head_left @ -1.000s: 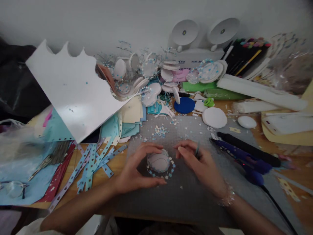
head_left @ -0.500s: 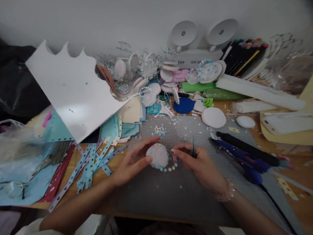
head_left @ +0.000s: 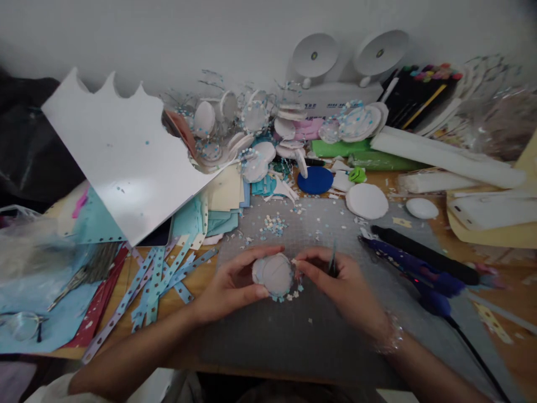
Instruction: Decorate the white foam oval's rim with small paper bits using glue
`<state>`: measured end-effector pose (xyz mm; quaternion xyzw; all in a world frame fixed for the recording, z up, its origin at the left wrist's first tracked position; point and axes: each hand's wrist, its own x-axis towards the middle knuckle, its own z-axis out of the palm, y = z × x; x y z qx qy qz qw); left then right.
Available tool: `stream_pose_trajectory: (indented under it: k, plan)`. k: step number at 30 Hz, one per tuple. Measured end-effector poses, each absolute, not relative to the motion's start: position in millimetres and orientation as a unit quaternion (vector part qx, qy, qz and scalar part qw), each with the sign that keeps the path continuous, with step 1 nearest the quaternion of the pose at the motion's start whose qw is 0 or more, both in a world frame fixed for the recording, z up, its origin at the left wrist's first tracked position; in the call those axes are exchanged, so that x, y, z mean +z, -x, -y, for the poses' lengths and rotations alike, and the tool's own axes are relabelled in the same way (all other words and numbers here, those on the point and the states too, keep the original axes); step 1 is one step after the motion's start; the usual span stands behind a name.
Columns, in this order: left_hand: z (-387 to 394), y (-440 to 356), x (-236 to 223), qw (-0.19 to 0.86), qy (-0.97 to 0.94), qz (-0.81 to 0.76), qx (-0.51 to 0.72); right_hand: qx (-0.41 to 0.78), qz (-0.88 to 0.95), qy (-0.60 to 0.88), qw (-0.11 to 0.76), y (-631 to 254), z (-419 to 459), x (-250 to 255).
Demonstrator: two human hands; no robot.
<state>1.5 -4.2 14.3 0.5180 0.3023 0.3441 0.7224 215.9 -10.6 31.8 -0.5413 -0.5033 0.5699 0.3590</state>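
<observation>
My left hand (head_left: 229, 282) is closed round a small white foam disc (head_left: 274, 273), thumb and fingers gripping its left edge, and lifts it slightly over the grey cutting mat (head_left: 319, 330). A thin ring with tiny blue and white flowers (head_left: 293, 292) hangs around the disc's lower right edge. My right hand (head_left: 339, 282) pinches that ring at the disc's right side and also holds a slim pair of tweezers (head_left: 333, 260) upright between its fingers.
A blue glue gun (head_left: 413, 274) with a black cord lies right of my right hand. Blue punched paper strips (head_left: 161, 277) lie to the left, a big white sheet (head_left: 121, 154) above them. Finished white discs (head_left: 251, 129), a blue circle (head_left: 316, 180) and foam rolls (head_left: 444, 157) crowd the back.
The disc was lying on the mat between both hands; my left hand picked it up and tilted it, and my right hand closed in on the flower ring at its edge.
</observation>
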Motion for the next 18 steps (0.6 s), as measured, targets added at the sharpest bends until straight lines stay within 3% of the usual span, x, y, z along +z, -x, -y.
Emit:
stream_pose_trajectory:
  k: [18]
  plan:
    - [4.1, -1.6, 16.3, 0.722, -0.51, -0.311, 0.349, 0.513, 0.545, 0.55, 0.37, -214.3, 13.8, 32.7]
